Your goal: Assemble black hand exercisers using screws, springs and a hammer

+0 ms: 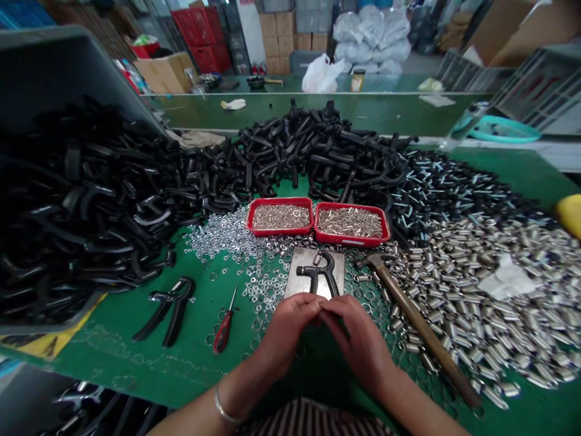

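Meeting at the fingertips, the left hand [288,330] and the right hand [361,336] are low in the middle of my head view, fingers curled and thumbs in. I cannot tell whether anything small is pinched between them, as the fingers hide that spot.

Just beyond them I have a black spring hand grip [330,280] lying on a square metal plate [297,286], its coil end pointing away from me and the lower ends of its handles passing out of sight behind the fingers. I can't make out whether they touch it.

To my left a second hand grip [175,321] lies on the green counter [113,366], with a red-handled screwdriver [222,334] between it and the left hand. On my right, a wooden-handled hammer [417,322] lies slanted, its head near the plate, beside a broad heap of coil springs [454,266].

Behind the plate I see two red trays side by side: the left tray [279,232] holds tiny metal bits, the right tray [351,241] slim metal pins. Black handles [313,145] are piled up behind both, and silvery nuts [222,233] spread to the left.
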The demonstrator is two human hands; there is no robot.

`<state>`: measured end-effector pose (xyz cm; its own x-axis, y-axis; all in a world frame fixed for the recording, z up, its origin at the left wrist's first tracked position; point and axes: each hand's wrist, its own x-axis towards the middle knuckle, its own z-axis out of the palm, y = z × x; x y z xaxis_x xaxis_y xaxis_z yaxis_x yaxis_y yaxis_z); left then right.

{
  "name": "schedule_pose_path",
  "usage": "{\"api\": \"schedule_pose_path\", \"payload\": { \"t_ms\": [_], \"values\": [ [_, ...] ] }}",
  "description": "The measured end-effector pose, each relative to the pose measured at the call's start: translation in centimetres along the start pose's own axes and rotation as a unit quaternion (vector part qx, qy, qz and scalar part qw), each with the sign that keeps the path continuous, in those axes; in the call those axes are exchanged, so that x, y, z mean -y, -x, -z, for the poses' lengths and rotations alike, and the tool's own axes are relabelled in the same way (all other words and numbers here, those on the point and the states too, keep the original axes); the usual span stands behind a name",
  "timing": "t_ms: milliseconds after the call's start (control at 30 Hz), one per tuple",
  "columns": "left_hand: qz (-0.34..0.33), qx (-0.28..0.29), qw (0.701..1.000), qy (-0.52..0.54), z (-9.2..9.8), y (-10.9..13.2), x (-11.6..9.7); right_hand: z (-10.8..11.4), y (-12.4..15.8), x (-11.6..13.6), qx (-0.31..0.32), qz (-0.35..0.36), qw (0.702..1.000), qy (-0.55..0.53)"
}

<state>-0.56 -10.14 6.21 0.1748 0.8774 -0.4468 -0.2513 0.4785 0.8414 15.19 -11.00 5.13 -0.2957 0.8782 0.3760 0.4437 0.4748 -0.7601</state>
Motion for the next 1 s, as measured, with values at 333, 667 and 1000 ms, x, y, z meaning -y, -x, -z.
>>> {"api": "schedule_pose_path", "payload": {
  "t_ms": [333, 667, 1000],
  "values": [
    [-0.032, -0.026, 0.999, -0.011, 1.0, 1.0, 0.1, -0.9, -0.5, 0.2, -0.007, 0.013, 0.999, 0.051],
    [-0.059, 0.022, 0.997, -0.036, 1.0, 0.8, -1.5, -0.3, -2.0, -0.3, -0.017, -0.029, 0.998, 0.057],
    [-0.120, 0.006, 0.987, -0.105, 1.3, -0.5, -1.1, 0.4, -2.8, -1.2, 0.038, -0.010, 0.999, 0.028]
  ]
}}
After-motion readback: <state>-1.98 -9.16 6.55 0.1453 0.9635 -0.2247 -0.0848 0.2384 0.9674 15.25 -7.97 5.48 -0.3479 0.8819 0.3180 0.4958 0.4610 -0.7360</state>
